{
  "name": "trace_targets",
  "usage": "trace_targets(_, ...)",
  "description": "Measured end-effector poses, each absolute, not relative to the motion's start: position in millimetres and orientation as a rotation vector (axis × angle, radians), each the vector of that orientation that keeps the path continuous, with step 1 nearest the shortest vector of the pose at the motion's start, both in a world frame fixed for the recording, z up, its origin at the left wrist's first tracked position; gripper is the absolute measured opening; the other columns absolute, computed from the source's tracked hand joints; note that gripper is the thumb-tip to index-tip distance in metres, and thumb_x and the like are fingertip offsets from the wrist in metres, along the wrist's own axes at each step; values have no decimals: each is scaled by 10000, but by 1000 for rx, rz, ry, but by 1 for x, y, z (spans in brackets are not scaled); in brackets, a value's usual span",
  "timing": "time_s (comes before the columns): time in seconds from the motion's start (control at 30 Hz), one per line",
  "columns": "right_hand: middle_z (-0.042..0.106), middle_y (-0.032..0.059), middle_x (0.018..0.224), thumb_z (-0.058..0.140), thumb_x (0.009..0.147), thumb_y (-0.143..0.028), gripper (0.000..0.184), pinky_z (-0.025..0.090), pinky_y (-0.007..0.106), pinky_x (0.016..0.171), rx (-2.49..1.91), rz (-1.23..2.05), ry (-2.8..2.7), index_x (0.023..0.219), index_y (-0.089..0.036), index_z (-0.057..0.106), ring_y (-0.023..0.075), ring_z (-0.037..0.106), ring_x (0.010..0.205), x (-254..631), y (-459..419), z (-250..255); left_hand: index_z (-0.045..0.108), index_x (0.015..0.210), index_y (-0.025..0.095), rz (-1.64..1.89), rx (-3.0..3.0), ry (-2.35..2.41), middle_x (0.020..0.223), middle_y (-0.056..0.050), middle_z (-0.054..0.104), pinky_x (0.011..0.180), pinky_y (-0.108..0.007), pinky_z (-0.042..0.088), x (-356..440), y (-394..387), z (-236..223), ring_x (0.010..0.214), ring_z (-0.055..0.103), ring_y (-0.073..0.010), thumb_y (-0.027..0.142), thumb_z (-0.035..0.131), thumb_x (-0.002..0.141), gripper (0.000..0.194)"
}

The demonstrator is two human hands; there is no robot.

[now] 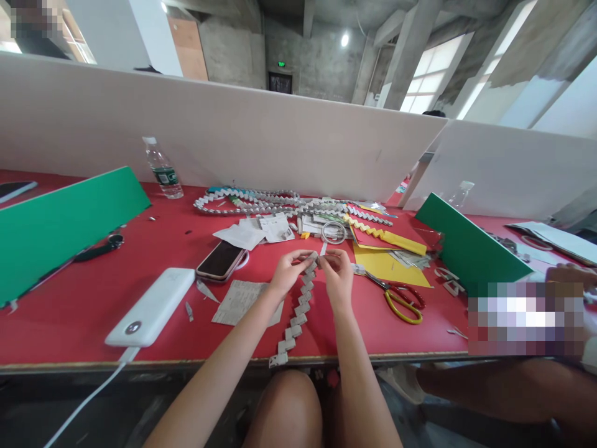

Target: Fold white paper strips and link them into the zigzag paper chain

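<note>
Room: concrete hall, bright windows far right, white divider boards [233, 130] along the far edge of the red tabletop [69, 317].
Left hand [286, 270]: my fingers pinched narrow on the top end of the folded paper chain [298, 311].
Right hand [338, 274]: my fingers pinched on the same end, meeting the left ones.
Folded paper chain: grey-white zigzag links, running from my fingers toward me and hanging just over the near tabletop edge.
Left of hands: printed paper sheet [240, 302], phone [220, 260] face up, white power bank [152, 306] with its cable dropping off the edge.
Right of hands: scissors [398, 298] with yellow and red handles, yellow paper [387, 264].
Far middle: longer finished chains [252, 202], paper scraps, tape roll [334, 232].
Far left: water bottle [162, 167], green board [60, 224].
Right: second green board [466, 246]; another person's hand [571, 274] at the right edge.
</note>
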State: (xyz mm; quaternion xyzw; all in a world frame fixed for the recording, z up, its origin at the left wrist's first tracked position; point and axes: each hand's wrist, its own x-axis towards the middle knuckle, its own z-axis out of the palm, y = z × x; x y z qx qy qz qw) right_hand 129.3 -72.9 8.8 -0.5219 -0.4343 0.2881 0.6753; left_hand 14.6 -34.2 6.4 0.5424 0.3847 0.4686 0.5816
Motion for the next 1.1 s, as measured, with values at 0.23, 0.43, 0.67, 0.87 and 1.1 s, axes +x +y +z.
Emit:
trace_targets(0.23,629,6,704,570,735,-288,183,462,286,649,-1197,621,-1008,872,-189,500,151,593,661,129,-74,9,660,963,149,1083,1296,886,843,-58,655,648,-246,463,15,-34,6,713,594,-138,370,703,656,380)
trace_targets(0.43,636,5,734,566,741,-285,177,452,284,669,-1210,576,-1018,886,-198,514,154,604,693,127,-75,8,657,974,155,1078,1259,904,818,-45,644,616,-235,452,15,-35,6,677,584,-128,383,700,655,394)
trace_targets(0.67,626,1,742,551,747,-270,135,444,278,670,-1241,554,-1040,862,-205,523,152,596,703,127,-72,4,667,948,158,1086,1268,914,804,-38,649,616,-232,443,16,-35,7,659,575,-118,380,709,640,383)
trace_targets(0.87,626,0,737,547,749,-267,134,439,275,659,-1246,536,-1073,866,-203,528,154,596,703,127,-74,6,671,943,151,1087,1297,921,773,-40,646,590,-230,440,16,-35,9,635,562,-117,391,710,636,392)
trace_targets(1.1,626,1,708,572,735,-291,163,449,279,647,-1226,594,-1011,859,-195,529,153,594,667,128,-73,6,667,943,156,1091,1298,938,791,-41,649,615,-239,456,16,-35,7,664,583,-126,387,699,650,375)
